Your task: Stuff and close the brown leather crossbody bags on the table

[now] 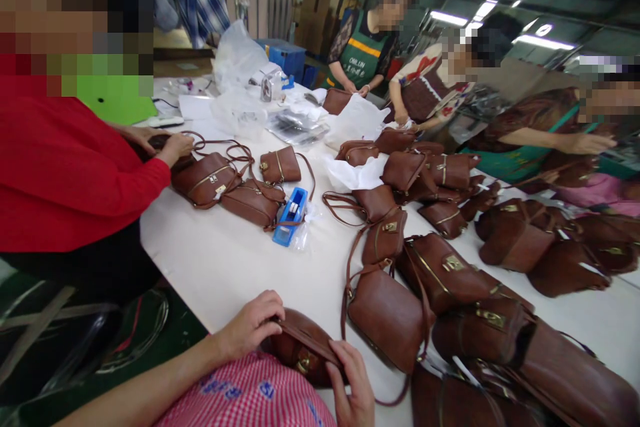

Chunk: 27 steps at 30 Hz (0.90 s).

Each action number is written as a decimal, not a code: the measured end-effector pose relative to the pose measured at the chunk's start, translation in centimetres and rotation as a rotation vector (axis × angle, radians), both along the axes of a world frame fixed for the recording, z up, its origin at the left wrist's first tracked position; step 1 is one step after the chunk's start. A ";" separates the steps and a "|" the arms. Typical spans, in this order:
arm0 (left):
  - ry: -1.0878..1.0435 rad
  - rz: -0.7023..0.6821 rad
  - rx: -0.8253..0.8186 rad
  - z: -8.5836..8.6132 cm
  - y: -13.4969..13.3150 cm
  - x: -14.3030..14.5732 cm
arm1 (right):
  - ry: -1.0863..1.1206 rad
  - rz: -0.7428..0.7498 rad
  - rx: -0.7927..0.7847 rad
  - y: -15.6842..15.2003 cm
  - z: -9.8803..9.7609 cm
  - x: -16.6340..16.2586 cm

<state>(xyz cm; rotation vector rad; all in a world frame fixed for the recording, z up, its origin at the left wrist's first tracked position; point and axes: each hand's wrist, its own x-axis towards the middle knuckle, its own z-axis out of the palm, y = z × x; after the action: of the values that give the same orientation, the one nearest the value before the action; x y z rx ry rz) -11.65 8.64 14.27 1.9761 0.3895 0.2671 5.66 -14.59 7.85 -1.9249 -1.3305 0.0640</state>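
At the near table edge, against my pink checked clothing, I hold a small brown leather handbag with a gold clasp. My left hand is curled over the bag's upper left edge, fingers tucked onto the flap. My right hand grips its right side, fingers pressed on the leather. Just right of the bag lies another brown handbag, its strap looping up toward a smaller one.
Many brown handbags cover the right half of the white table. A blue tape dispenser lies mid-table. A person in red at left touches bags. Three more people work at the far right side. Plastic bags and white paper lie further back.
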 end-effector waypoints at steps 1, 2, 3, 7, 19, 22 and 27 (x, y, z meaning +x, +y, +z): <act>0.010 -0.018 -0.025 0.1 0.2 0.2 | -0.019 0.006 0.015 0.0 -0.2 0.0; 0.014 -0.032 -0.032 0.1 0.3 0.3 | -0.041 0.012 0.028 0.1 -0.4 0.0; 0.015 -0.042 -0.018 0.2 0.5 0.5 | -0.058 0.014 0.034 0.1 -0.6 0.1; 0.044 -0.067 0.217 1.1 0.3 0.9 | -0.082 0.020 0.014 -0.2 -0.8 0.0; 0.017 -0.205 0.246 0.6 -0.7 2.6 | 0.090 0.001 -0.068 1.2 2.3 -0.5; -0.062 -0.185 0.070 -0.2 0.4 1.7 | -0.056 0.017 -0.117 0.9 1.7 0.0; -0.086 -0.116 -0.245 -1.1 1.8 0.1 | -0.257 0.123 -0.157 0.1 -0.1 0.9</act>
<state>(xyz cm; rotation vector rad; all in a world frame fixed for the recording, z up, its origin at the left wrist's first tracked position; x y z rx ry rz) -11.57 10.48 13.14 1.7334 0.2385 0.2184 6.61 -14.47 7.77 -2.0320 -1.6570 -0.0197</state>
